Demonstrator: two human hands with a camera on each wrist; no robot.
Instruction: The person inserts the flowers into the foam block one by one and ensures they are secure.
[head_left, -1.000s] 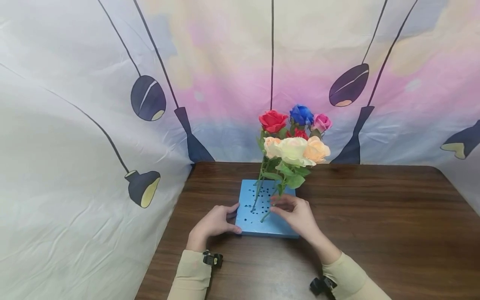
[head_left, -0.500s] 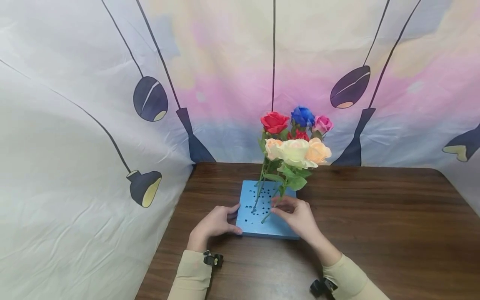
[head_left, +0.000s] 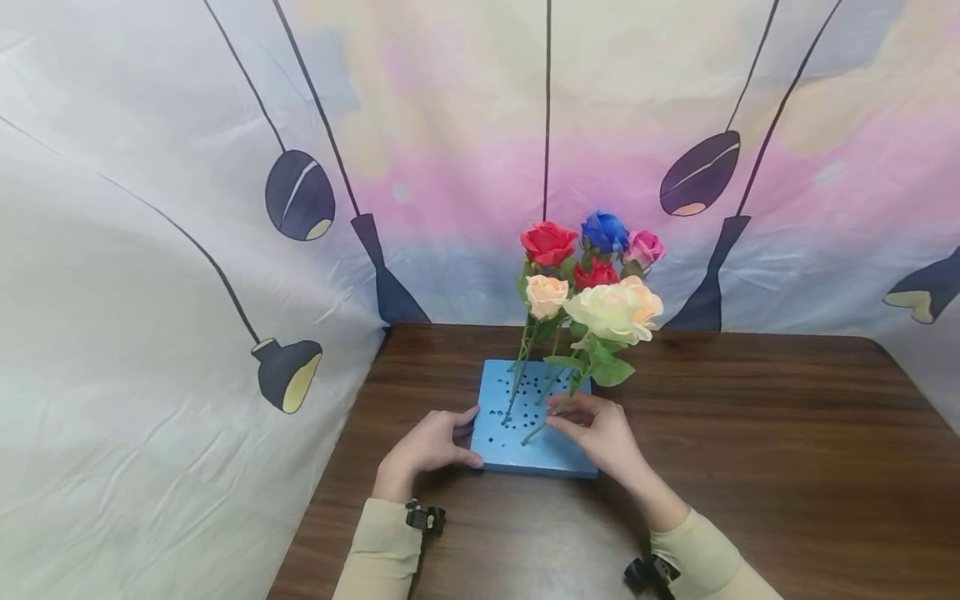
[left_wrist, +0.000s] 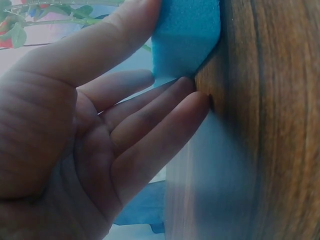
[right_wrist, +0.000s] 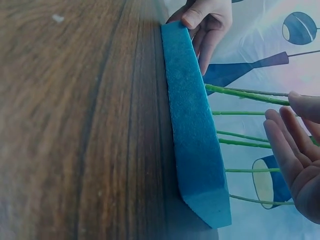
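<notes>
In the head view my right hand point(head_left: 600, 429) pinches the green stem of a white rose point(head_left: 609, 314) between thumb and fingers. The stem's lower end meets the blue perforated foam block point(head_left: 553, 458) near its front, and the bloom tilts right. My left hand point(head_left: 431, 442) rests at the block's left side, thumb at the front corner; in the left wrist view its fingers point(left_wrist: 155, 140) extend loosely beside the block. Behind the white rose stand a red rose point(head_left: 549, 243), a blue rose point(head_left: 604, 232), a pink rose point(head_left: 645, 247) and a peach rose point(head_left: 547, 296).
Several upright stems point(right_wrist: 245, 142) rise from the block in the right wrist view. A second red rose point(head_left: 596, 273) and another peach rose point(head_left: 649, 302) crowd behind the white bloom. The block lies on a dark wooden table point(head_left: 772, 433), with a printed cloth point(head_left: 465, 167) behind.
The white rose has swung to the right, uncovering more of the left peach rose. My right hand has shifted slightly right with the stem. The left hand stays at the block.
</notes>
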